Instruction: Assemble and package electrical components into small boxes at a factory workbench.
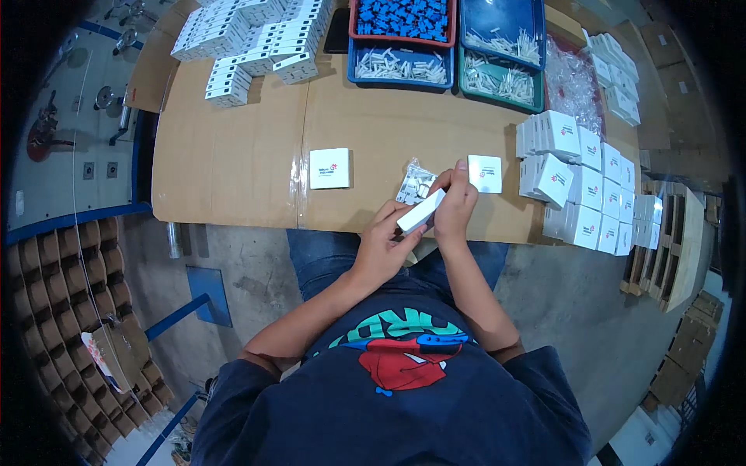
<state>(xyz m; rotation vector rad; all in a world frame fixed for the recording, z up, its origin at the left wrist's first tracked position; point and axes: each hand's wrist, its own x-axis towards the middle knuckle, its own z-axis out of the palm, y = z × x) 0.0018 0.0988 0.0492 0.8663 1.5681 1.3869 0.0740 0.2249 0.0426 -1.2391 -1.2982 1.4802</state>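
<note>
A white box-like piece (421, 213) is held between my two hands above the table's near edge, tilted up toward the right. My left hand (382, 239) grips its lower left end, with the thumb along the near side. My right hand (457, 203) closes on its upper right end. Just beyond them lies a clear plastic bag (416, 183) with small white parts, partly hidden by my fingers. To the right of my right hand a square white cover (486, 174) with a small print lies flat. Another printed white square (329, 168) lies further left.
Stacked white boxes (575, 177) stand at the right of the cardboard-covered table (233, 155). More white units (249, 39) are piled at the far left. At the back are a red tray (352, 23) of blue pieces and a blue tray (356, 76) of white plugs.
</note>
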